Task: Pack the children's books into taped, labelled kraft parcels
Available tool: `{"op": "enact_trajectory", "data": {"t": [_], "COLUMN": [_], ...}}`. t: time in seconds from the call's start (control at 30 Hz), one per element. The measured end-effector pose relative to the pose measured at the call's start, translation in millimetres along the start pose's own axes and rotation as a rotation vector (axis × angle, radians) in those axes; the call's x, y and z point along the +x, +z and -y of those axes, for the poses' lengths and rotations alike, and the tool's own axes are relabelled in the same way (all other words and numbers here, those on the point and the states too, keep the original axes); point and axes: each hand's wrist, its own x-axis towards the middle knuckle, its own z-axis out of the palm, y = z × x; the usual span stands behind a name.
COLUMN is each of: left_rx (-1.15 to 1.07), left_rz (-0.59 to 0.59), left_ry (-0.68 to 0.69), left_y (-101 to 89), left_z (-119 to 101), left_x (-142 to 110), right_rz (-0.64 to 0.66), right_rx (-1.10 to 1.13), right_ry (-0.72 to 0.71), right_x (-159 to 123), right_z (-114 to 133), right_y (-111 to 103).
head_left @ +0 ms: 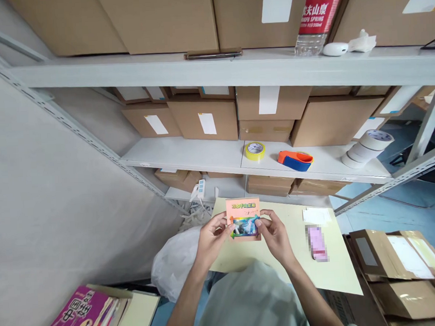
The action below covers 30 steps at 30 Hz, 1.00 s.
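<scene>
Fingers (219,220) of the left hand (211,236) are pinching a pink card (243,210) by its left side, and the right hand (277,235) is pinching its right side, just as near. Slightly taller than wide, it is hovering over the pale table (332,273), near its back left corner.

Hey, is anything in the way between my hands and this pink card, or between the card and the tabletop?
Nothing visible is. Your left hand and right hand hold the pink card directly by its side edges. No object shows between it and the pale yellow tabletop, though the spot right behind the card is hidden.
</scene>
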Motion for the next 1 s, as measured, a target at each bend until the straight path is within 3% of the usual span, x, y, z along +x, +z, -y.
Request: {"op": "enact_trajectory", "data": {"t": [0.33,0.73,1.0], "left_rx": [0.121,0.069,0.196], "left_rz": [-0.099,-0.136,-0.033], "left_ry": [0.371,0.213,0.155], "left_y": [-3.6,-8.9,-14.4], "left_z": [-19,-12,-13], "left_x": [-15,-22,-23], "right_rz": [0.055,-0.070,-0.045], "right_rx": [-0.184,-0.262,-0.216], "right_ry": [-0.239,-0.217,-0.200], "right_x": [-3,-2,-1], "right_z": [18,15,5], "right_y": [-4,-5,-9]}}
